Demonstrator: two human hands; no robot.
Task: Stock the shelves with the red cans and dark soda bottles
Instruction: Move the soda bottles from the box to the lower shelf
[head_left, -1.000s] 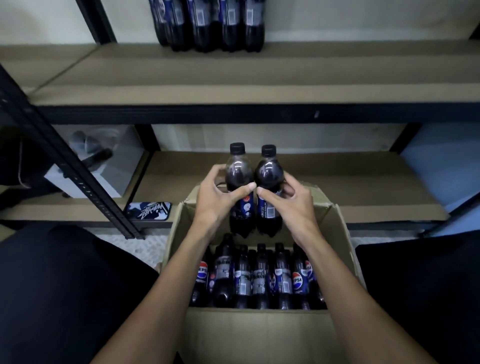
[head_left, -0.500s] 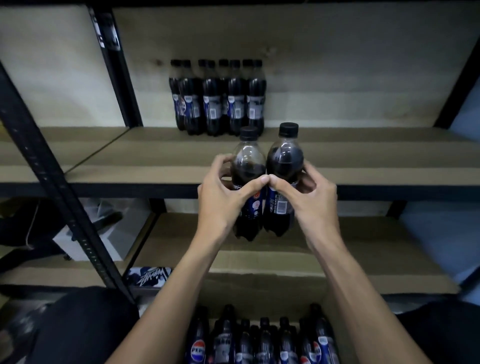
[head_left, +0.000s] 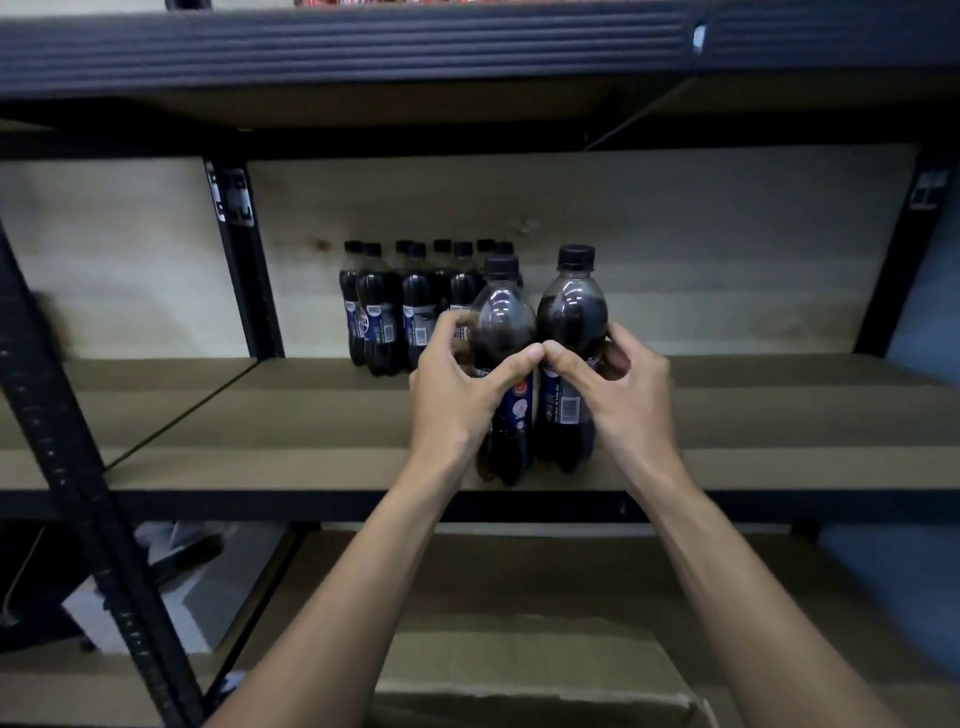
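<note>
Two dark soda bottles with black caps stand upright side by side over the front of the middle shelf (head_left: 291, 415). My left hand (head_left: 457, 384) grips the left bottle (head_left: 504, 317) and my right hand (head_left: 618, 389) grips the right bottle (head_left: 571, 306); the thumbs meet between the two. Whether the bottle bases touch the shelf board I cannot tell. Behind them, at the back of the same shelf, stands a group of several identical dark soda bottles (head_left: 395, 312). A sliver of red items (head_left: 363, 2) shows at the top edge, above the upper shelf beam.
A black upright post (head_left: 244, 270) divides the shelf bay from the bay to the left. A slanted black frame post (head_left: 78, 467) crosses the left foreground. A cardboard box flap (head_left: 519, 675) lies below my arms, in front of the lower shelf (head_left: 519, 571).
Both hands have lifted the two bottles from the box up to the middle shelf level. The view has tilted up, and the box of bottles has dropped out of sight.
</note>
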